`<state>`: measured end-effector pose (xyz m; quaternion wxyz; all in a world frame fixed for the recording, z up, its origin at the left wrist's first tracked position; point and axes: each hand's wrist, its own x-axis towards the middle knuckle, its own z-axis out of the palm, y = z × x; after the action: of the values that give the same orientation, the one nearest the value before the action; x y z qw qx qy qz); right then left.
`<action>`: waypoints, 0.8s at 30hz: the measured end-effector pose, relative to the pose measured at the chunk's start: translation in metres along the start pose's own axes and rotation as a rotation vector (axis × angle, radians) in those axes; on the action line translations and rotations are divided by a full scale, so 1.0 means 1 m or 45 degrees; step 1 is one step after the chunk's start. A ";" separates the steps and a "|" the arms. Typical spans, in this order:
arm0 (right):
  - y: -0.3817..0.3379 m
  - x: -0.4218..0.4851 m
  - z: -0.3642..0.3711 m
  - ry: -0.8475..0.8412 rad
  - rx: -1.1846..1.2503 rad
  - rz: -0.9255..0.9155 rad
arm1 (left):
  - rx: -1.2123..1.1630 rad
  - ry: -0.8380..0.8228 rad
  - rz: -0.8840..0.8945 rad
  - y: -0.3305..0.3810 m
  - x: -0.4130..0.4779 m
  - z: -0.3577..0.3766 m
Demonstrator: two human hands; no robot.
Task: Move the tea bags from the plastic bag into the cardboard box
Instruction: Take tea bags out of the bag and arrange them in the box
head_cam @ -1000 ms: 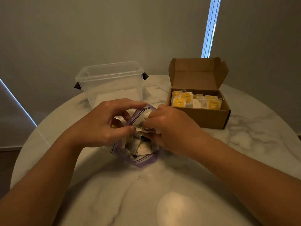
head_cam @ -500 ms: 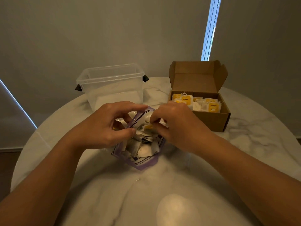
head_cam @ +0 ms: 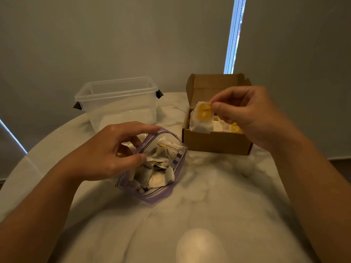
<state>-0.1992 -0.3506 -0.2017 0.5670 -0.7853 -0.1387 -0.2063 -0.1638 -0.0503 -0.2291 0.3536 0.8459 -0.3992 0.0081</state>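
Observation:
A clear plastic bag (head_cam: pixel 163 149) with a purple zip edge lies open on the marble table, with several white tea bags (head_cam: pixel 157 175) inside. My left hand (head_cam: pixel 112 149) grips the bag's left rim and holds its mouth apart. Thumb and forefinger of my right hand (head_cam: pixel 247 114) pinch a white tea bag with a yellow tag (head_cam: pixel 203 116), which hangs over the left end of the open cardboard box (head_cam: pixel 214 141). Several more tea bags with yellow tags lie in the box, partly hidden behind my right hand.
An empty clear plastic tub (head_cam: pixel 117 103) with black clips stands at the back left, beside the box. The round marble table (head_cam: pixel 209 196) curves away at left and right. The box lid (head_cam: pixel 214 84) stands upright at the back.
My right hand has come out of the plastic bag with a tea bag and risen to the right, over the box. My left hand still holds the bag's rim.

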 end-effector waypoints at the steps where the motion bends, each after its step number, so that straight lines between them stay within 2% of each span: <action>1: 0.005 0.004 -0.008 0.083 -0.040 0.004 | -0.004 0.001 0.008 0.000 0.000 0.000; 4: 0.025 0.013 -0.027 0.293 -0.250 0.066 | -0.004 -0.009 0.022 -0.002 0.002 0.001; 6: 0.038 0.018 -0.034 0.345 -0.445 0.106 | -0.010 -0.016 0.027 -0.002 0.002 0.000; 9: 0.050 0.022 -0.037 0.317 -0.664 0.122 | -0.019 -0.019 0.042 -0.002 0.003 0.001; 15: 0.057 0.025 -0.030 0.191 -0.732 0.154 | -0.004 -0.015 0.039 -0.002 0.003 0.000; 18: 0.066 0.030 -0.027 0.126 -0.909 0.226 | -0.001 -0.019 0.032 -0.003 0.003 0.001; 21: 0.074 0.035 -0.027 0.174 -1.098 0.254 | -0.003 -0.022 0.026 -0.004 0.003 0.001; 24: 0.072 0.035 -0.029 0.242 -1.105 0.260 | 0.010 -0.021 0.029 -0.003 0.003 0.001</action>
<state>-0.1410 -0.4019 -0.2367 0.2130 -0.9375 0.0914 -0.2595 -0.1603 -0.0512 -0.2307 0.3469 0.8428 -0.4116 0.0065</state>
